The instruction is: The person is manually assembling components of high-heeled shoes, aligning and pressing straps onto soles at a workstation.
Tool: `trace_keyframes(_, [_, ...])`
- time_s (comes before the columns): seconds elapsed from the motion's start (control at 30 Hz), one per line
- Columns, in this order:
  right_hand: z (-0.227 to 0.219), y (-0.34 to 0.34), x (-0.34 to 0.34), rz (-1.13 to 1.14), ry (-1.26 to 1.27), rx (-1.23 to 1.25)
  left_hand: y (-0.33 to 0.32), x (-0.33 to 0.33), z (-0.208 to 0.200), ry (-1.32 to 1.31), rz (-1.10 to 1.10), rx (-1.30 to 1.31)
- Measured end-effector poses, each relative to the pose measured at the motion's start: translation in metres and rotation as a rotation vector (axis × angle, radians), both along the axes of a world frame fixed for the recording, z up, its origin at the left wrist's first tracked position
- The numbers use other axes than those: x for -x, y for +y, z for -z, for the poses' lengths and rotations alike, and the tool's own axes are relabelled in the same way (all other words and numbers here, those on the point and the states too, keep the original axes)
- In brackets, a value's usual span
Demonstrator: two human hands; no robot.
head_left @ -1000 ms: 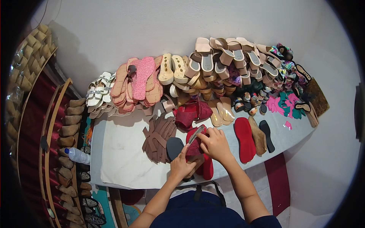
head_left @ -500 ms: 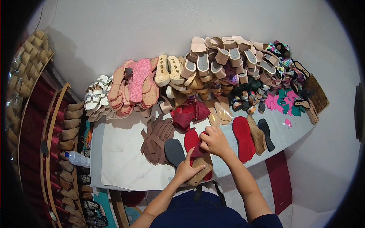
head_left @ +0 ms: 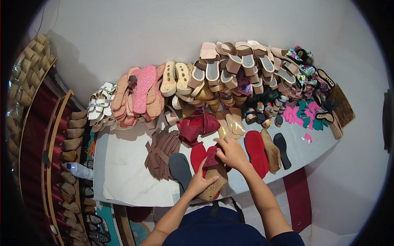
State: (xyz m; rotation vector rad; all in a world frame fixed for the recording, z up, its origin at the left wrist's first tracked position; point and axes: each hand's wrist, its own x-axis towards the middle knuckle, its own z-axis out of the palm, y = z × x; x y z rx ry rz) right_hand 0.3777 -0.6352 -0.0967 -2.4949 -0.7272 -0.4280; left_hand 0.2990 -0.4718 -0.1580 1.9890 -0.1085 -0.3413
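Note:
At the table's near edge my left hand (head_left: 200,183) is wrapped round a wooden shoe last (head_left: 216,183), its thumb lying across the top. A dark red shoe upper (head_left: 211,159) covers the far end of the last. My right hand (head_left: 232,154) is closed on the edge of this upper, with thumb and fingers pinched together. Beneath and beyond the hands lies a red sole (head_left: 198,154), partly hidden by them. A dark grey sole (head_left: 179,169) rests left of my left hand. To the right are another red sole (head_left: 256,152), a second wooden last (head_left: 271,151) and a black sole (head_left: 282,151).
Brown strips (head_left: 163,152) are heaped on the left, near more dark red uppers (head_left: 198,126). Finished sandals (head_left: 212,67), pink soles (head_left: 144,88) and pink and green scraps (head_left: 305,115) line the back. A rack of lasts (head_left: 74,133) and a plastic bottle (head_left: 81,170) stand left.
The view has shifted slightly, so most table things appear a little further left and lower. Both hands keep their holds on the last and the upper, which stands slightly more upright.

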Motion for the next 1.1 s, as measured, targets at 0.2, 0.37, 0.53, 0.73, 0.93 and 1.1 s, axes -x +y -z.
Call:
trace_keyframes(0.2, [0.005, -0.035, -0.008, -0.082, 0.519, -0.406, -0.007, -0.010, 0.017, 0.006, -0.051, 0.470])
trace_keyframes(0.37, [0.018, -0.049, -0.005, -0.106, 0.653, -0.587, -0.011, -0.004, 0.021, 0.354, -0.110, 0.979])
trace_keyframes(0.53, [0.037, -0.056, 0.005, -0.087, 1.131, -1.078, -0.025, -0.003, 0.008, 0.395, -0.020, 1.220])
trace_keyframes(0.73, [0.015, -0.050, 0.013, -0.199, 1.136, -1.295, -0.028, -0.001, 0.033, 0.672, 0.159, 1.663])
trace_keyframes(0.93, [0.006, -0.051, 0.012, -0.088, 1.059, -1.282, -0.034, -0.008, 0.023, 0.560, 0.077, 1.458])
trace_keyframes(1.1, [-0.004, -0.053, -0.004, -0.020, 1.139, -1.437, -0.045, -0.015, 0.001, 0.334, -0.036, 1.154])
